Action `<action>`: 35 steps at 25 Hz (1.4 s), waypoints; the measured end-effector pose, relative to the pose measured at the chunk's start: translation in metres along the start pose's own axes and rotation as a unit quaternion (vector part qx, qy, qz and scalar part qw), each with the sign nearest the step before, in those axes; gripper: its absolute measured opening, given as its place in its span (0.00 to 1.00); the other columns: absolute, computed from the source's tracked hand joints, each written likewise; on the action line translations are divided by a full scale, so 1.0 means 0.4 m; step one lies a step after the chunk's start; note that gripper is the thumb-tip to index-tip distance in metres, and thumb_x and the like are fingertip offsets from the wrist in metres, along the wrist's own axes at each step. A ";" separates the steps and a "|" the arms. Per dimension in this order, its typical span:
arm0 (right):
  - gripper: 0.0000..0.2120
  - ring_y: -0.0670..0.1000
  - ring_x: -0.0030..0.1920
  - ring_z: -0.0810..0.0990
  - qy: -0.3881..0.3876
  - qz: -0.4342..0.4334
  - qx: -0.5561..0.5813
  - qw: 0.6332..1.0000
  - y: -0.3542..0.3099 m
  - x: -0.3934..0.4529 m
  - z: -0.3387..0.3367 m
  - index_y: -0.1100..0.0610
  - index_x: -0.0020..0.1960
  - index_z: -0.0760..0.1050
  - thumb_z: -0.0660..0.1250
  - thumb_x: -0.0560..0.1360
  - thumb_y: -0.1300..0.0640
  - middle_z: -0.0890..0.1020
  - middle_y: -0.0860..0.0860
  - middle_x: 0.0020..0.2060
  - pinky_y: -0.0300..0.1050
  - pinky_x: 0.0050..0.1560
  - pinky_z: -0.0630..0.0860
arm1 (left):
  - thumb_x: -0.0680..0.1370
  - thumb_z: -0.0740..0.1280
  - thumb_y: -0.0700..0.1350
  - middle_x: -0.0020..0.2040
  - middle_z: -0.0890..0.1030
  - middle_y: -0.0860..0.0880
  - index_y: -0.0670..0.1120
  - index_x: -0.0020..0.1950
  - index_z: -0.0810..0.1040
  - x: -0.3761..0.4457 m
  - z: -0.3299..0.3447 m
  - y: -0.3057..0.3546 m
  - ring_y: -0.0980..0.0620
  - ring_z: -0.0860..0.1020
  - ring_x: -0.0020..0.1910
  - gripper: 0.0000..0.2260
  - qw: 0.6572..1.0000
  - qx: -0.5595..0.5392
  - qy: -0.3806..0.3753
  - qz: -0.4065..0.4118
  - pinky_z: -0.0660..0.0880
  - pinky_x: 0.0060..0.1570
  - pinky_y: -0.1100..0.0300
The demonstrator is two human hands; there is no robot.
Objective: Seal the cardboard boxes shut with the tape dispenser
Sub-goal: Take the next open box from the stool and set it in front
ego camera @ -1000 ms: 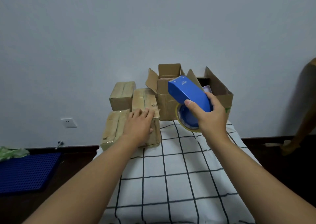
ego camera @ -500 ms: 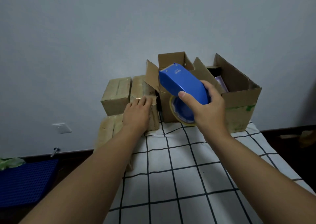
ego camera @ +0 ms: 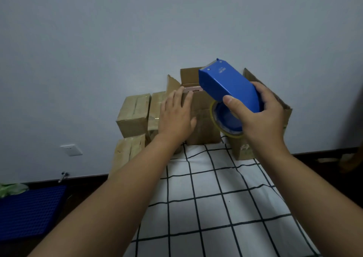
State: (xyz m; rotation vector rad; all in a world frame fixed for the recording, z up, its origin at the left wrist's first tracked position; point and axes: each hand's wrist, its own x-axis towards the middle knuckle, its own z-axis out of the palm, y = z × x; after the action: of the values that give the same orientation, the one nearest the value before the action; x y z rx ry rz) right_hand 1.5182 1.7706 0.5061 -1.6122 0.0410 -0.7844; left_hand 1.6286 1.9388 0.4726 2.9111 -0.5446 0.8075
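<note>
An open cardboard box (ego camera: 204, 119) with raised flaps stands at the far end of the checked cloth. My left hand (ego camera: 175, 115) lies flat against its front face, fingers straight and reaching its top edge. My right hand (ego camera: 261, 115) grips a blue tape dispenser (ego camera: 227, 86) with a clear tape roll (ego camera: 225, 121), held in the air in front of the box. A second, larger open box (ego camera: 282, 107) stands behind my right hand, mostly hidden. Three taped boxes (ego camera: 134, 113) are stacked to the left.
The white cloth with black grid lines (ego camera: 206, 197) covers the surface towards me. A grey wall rises right behind the boxes. On the dark floor to the left lie a blue plastic grid (ego camera: 29, 213) and something green (ego camera: 11, 188); a wall socket (ego camera: 71, 149) sits low.
My left hand has moved right from the taped box onto the front of the open box. My right hand has lifted the dispenser higher. The view has shifted closer.
</note>
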 end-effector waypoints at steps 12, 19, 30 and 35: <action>0.27 0.50 0.54 0.80 0.034 0.019 -0.002 0.999 -0.017 0.001 -0.106 0.49 0.61 0.76 0.76 0.66 0.40 0.80 0.47 0.54 0.43 0.49 0.80 | 0.80 0.60 0.38 0.63 0.68 0.42 0.41 0.67 0.68 0.037 -0.004 0.074 0.43 0.66 0.60 0.15 0.995 -0.090 -0.031 -0.019 0.64 0.49 0.56; 0.26 0.50 0.54 0.80 0.030 0.016 0.008 0.999 -0.102 -0.107 -0.171 0.49 0.60 0.76 0.76 0.67 0.40 0.80 0.47 0.54 0.44 0.49 0.79 | 0.82 0.57 0.43 0.64 0.66 0.44 0.43 0.65 0.69 -0.144 -0.151 0.116 0.46 0.62 0.64 0.12 0.991 -0.114 -0.064 0.017 0.63 0.66 0.49; 0.26 0.50 0.54 0.80 -0.017 0.004 0.027 0.999 -0.287 -0.391 -0.324 0.49 0.60 0.76 0.76 0.66 0.40 0.80 0.47 0.54 0.44 0.47 0.80 | 0.81 0.58 0.45 0.59 0.67 0.47 0.44 0.54 0.68 -0.589 -0.453 0.175 0.49 0.63 0.60 0.05 0.981 -0.144 -0.103 0.078 0.62 0.65 0.51; 0.26 0.50 0.53 0.80 -0.019 0.024 0.034 0.999 -0.298 -0.438 -0.362 0.48 0.59 0.77 0.76 0.66 0.40 0.81 0.46 0.53 0.49 0.50 0.81 | 0.78 0.54 0.48 0.53 0.64 0.50 0.47 0.49 0.65 -0.660 -0.477 0.168 0.51 0.63 0.56 0.05 0.986 -0.142 -0.076 0.031 0.64 0.63 0.50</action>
State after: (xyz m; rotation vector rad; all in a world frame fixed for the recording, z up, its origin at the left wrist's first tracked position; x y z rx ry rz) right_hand 1.2633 1.7507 0.5299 -1.5548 0.0258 -0.7108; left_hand 1.3014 1.9905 0.4999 2.7143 -0.7032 0.4699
